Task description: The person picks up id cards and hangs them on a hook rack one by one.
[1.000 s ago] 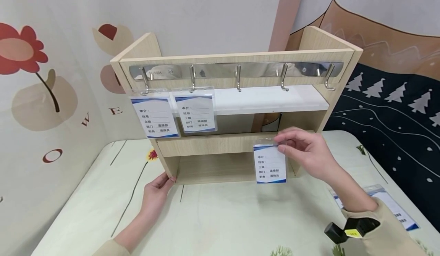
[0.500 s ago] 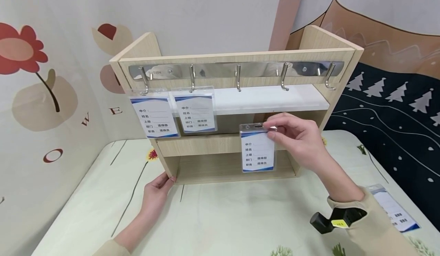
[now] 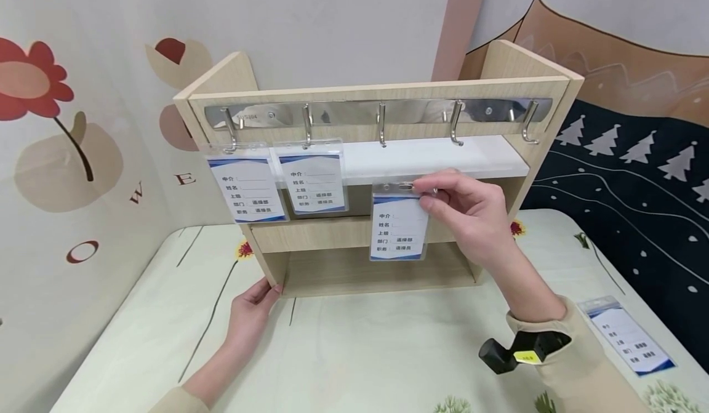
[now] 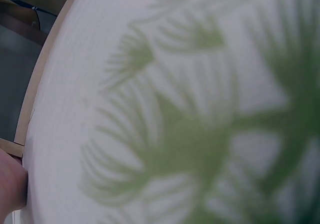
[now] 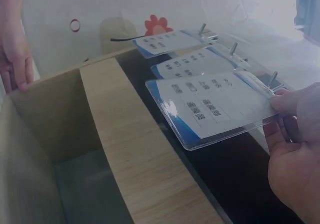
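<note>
My right hand (image 3: 471, 213) pinches a clear badge holder (image 3: 399, 225) by its top right corner. It hangs upright in front of the wooden shelf (image 3: 354, 234), below the middle hook (image 3: 382, 127). In the right wrist view, the same badge holder (image 5: 210, 104) stretches out from the thumb and fingers, close to a metal hook. Two more badge holders hang at the left: one on the leftmost hook (image 3: 248, 188), another badge holder (image 3: 312, 182) on the second. My left hand (image 3: 252, 314) holds the shelf's lower left corner; some of its fingers are hidden.
Two bare hooks, the fourth hook (image 3: 456, 124) and the rightmost hook (image 3: 528, 124), are on the metal strip. Another badge holder (image 3: 628, 333) lies on the patterned cloth (image 3: 354, 351) at the right. A printed curtain (image 3: 343, 25) stands behind the shelf.
My right hand has carried the badge holder up and to the left, toward the middle hook. The left hand stays at the shelf's corner. The badge holder lying at right is now more visible.
</note>
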